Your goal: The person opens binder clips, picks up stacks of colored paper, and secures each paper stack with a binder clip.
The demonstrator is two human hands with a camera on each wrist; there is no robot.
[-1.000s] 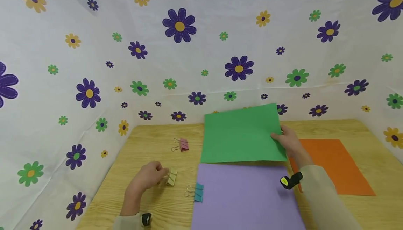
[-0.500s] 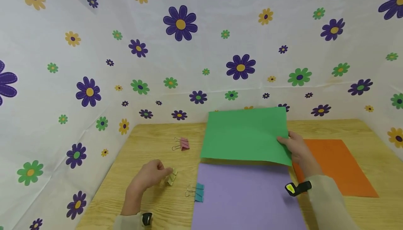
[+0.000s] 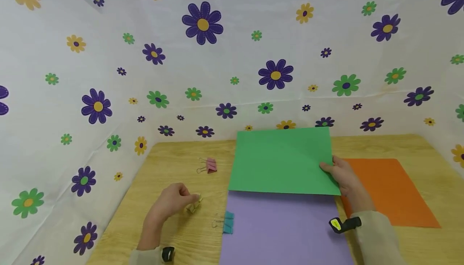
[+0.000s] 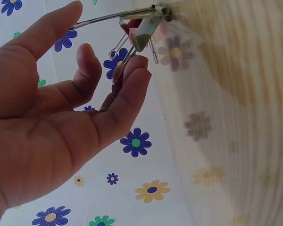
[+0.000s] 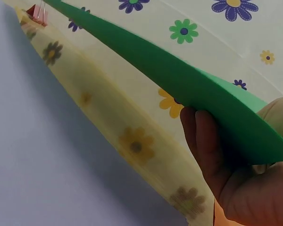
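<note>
My left hand (image 3: 172,200) pinches a pale yellow binder clip (image 3: 193,206) low over the table. In the left wrist view, thumb and fingers press on the clip's wire handles (image 4: 114,17). A green sheet of paper (image 3: 282,160) is gripped at its right edge by my right hand (image 3: 344,178), thumb on top and fingers beneath. The green sheet is raised at an angle and overlaps the far end of a purple sheet (image 3: 282,228). On the purple sheet's left edge sits a teal binder clip (image 3: 228,222).
A pink binder clip (image 3: 211,165) stands farther back on the wooden table (image 3: 174,156). To the right lies an orange sheet (image 3: 395,192), partly behind my right hand and sleeve. A white flower-patterned cloth (image 3: 232,55) hangs behind and at both sides.
The green sheet has shifted slightly right and its near edge has come down toward the purple sheet. My right hand moved right and nearer with it. The yellow clip has tilted in my left hand.
</note>
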